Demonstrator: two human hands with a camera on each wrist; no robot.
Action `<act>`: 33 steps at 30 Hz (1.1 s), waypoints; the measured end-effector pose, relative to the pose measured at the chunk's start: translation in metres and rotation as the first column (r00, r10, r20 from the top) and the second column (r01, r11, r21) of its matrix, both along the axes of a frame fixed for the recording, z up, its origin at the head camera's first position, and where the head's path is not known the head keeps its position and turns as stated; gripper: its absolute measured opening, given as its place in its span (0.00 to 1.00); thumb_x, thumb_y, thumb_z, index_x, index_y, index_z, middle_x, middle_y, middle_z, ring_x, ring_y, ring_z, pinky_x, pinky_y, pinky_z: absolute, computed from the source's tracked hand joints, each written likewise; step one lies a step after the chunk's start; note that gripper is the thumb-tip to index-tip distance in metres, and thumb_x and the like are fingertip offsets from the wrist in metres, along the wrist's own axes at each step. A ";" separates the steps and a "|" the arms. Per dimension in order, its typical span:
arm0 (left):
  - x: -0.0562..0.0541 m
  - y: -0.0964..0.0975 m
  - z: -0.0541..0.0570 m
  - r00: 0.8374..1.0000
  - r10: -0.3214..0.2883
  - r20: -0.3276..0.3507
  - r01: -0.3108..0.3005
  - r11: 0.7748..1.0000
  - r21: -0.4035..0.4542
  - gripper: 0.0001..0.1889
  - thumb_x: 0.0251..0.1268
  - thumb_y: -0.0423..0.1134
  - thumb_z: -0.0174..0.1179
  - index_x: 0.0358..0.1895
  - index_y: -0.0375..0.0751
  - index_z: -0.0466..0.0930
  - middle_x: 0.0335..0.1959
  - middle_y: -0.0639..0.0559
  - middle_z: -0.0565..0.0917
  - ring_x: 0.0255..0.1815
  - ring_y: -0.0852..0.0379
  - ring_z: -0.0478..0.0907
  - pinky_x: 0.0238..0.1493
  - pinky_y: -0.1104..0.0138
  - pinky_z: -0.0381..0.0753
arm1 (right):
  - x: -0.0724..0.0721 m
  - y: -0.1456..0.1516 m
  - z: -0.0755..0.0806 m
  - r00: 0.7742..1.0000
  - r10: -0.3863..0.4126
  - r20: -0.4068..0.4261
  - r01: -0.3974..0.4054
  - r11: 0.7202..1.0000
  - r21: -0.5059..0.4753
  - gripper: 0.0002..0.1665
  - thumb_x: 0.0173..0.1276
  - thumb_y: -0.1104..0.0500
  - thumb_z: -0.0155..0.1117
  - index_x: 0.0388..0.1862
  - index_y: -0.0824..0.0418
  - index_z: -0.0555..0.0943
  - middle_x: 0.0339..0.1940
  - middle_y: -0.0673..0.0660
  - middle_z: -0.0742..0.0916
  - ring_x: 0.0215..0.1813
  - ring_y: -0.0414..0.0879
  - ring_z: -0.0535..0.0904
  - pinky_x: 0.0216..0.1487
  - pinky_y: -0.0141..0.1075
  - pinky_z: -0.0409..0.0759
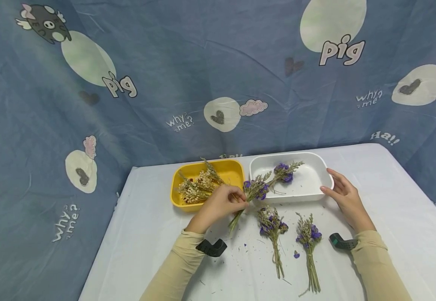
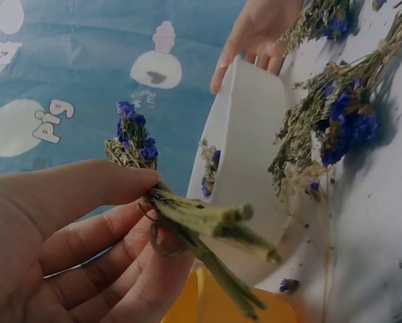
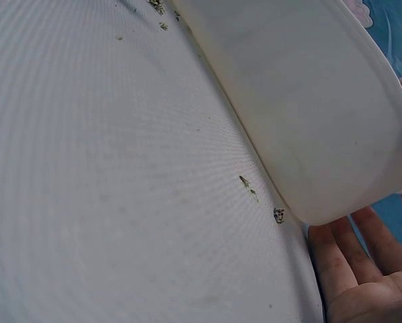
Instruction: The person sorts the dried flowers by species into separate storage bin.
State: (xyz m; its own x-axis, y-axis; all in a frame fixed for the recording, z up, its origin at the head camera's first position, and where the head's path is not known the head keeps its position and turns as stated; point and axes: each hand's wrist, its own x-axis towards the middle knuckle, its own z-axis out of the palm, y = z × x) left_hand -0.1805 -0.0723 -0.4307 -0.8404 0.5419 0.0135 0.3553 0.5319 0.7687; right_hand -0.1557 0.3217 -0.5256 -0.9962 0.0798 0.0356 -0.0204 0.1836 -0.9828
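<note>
My left hand (image 1: 221, 205) pinches a small bunch of dried purple flowers (image 1: 255, 189) by its stems, at the near left corner of the white tray (image 1: 297, 197). Up close in the left wrist view, thumb and fingers grip the tied stems (image 2: 207, 219), cut ends toward the camera and purple heads (image 2: 137, 138) beyond. At the tray's right end my right hand (image 1: 347, 200) holds the rim, thumb on the near side and fingers round the far corner. Another purple bunch (image 1: 285, 173) lies inside this tray. In the right wrist view the fingers (image 3: 335, 259) are against the tray's end wall.
Left of the white tray stands a yellow tray (image 1: 230, 168) with cream dried flower bunches (image 1: 197, 188). On the white tablecloth (image 1: 128, 251) in front lie two tied bunches, one mixed (image 1: 273, 228) and one purple (image 1: 310, 238), among loose bits. A blue printed curtain (image 1: 165, 83) hangs behind.
</note>
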 end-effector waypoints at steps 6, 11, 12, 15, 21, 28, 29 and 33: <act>-0.013 0.008 0.006 0.999 -0.004 -0.041 0.003 0.999 -0.045 0.03 0.65 0.39 0.71 0.37 0.45 0.89 0.33 0.53 0.87 0.30 0.63 0.79 0.34 0.72 0.81 | -0.001 0.000 0.000 1.000 -0.004 -0.001 0.004 1.000 0.011 0.46 0.75 0.56 0.68 0.85 0.47 0.57 0.86 0.63 0.57 0.85 0.56 0.57 0.67 0.16 0.70; -0.024 0.014 0.011 0.998 -0.009 -0.068 0.004 0.997 -0.080 0.03 0.67 0.40 0.70 0.38 0.45 0.89 0.35 0.52 0.88 0.32 0.61 0.80 0.36 0.71 0.81 | -0.001 0.001 0.000 1.000 -0.003 0.005 0.003 1.000 0.014 0.46 0.75 0.56 0.68 0.85 0.46 0.56 0.87 0.63 0.57 0.86 0.57 0.56 0.69 0.17 0.70; -0.026 0.016 0.012 0.997 -0.010 -0.072 0.004 0.996 -0.089 0.03 0.67 0.40 0.69 0.38 0.46 0.89 0.35 0.53 0.88 0.33 0.61 0.80 0.37 0.71 0.81 | -0.001 0.001 0.000 1.000 -0.002 0.006 0.002 1.000 0.009 0.46 0.75 0.56 0.68 0.85 0.46 0.56 0.87 0.62 0.57 0.86 0.57 0.55 0.69 0.17 0.70; -0.033 0.021 0.012 0.997 -0.019 -0.077 0.010 0.994 -0.111 0.03 0.69 0.41 0.69 0.39 0.47 0.88 0.36 0.54 0.88 0.34 0.62 0.80 0.38 0.71 0.81 | -0.001 0.002 -0.001 1.000 0.000 0.004 0.000 1.000 -0.003 0.46 0.75 0.57 0.68 0.85 0.46 0.56 0.87 0.62 0.56 0.86 0.57 0.55 0.69 0.17 0.70; -0.045 0.035 0.015 0.996 -0.032 -0.082 0.019 0.988 -0.155 0.03 0.70 0.40 0.68 0.38 0.46 0.89 0.36 0.54 0.89 0.36 0.61 0.82 0.38 0.70 0.82 | 0.000 0.002 -0.001 1.000 -0.004 0.011 0.004 1.000 -0.003 0.46 0.75 0.56 0.68 0.85 0.46 0.56 0.87 0.62 0.56 0.86 0.57 0.55 0.69 0.17 0.70; -0.062 0.054 0.021 0.993 -0.060 -0.105 0.036 0.976 -0.215 0.04 0.70 0.39 0.67 0.38 0.44 0.90 0.36 0.53 0.89 0.36 0.60 0.81 0.39 0.70 0.80 | 0.000 0.002 -0.001 1.000 -0.005 0.009 0.005 1.000 0.006 0.46 0.75 0.56 0.68 0.85 0.46 0.56 0.87 0.62 0.56 0.86 0.59 0.54 0.70 0.18 0.69; -0.064 0.057 0.021 0.993 -0.064 -0.103 0.039 0.974 -0.225 0.04 0.70 0.39 0.67 0.39 0.43 0.90 0.36 0.52 0.89 0.36 0.59 0.81 0.39 0.70 0.80 | 0.000 0.001 0.000 1.000 -0.004 0.009 0.004 1.000 0.007 0.46 0.75 0.55 0.68 0.85 0.46 0.56 0.87 0.62 0.56 0.86 0.60 0.54 0.70 0.18 0.69; -0.071 0.067 0.023 0.994 -0.067 -0.087 0.042 0.962 -0.270 0.04 0.70 0.38 0.67 0.39 0.44 0.89 0.37 0.53 0.89 0.37 0.59 0.81 0.40 0.69 0.81 | 0.000 0.001 0.000 1.000 -0.003 0.009 0.002 1.000 0.014 0.46 0.75 0.55 0.68 0.85 0.46 0.56 0.87 0.62 0.57 0.85 0.59 0.56 0.69 0.17 0.70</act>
State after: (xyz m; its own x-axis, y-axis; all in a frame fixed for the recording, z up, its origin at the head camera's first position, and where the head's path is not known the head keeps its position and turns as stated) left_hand -0.2511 -0.0052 -0.4076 -0.8113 0.5814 -0.0606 0.4534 0.6912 0.5627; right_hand -0.1557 0.3223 -0.5252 -0.9963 0.0819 0.0277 -0.0111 0.1972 -0.9803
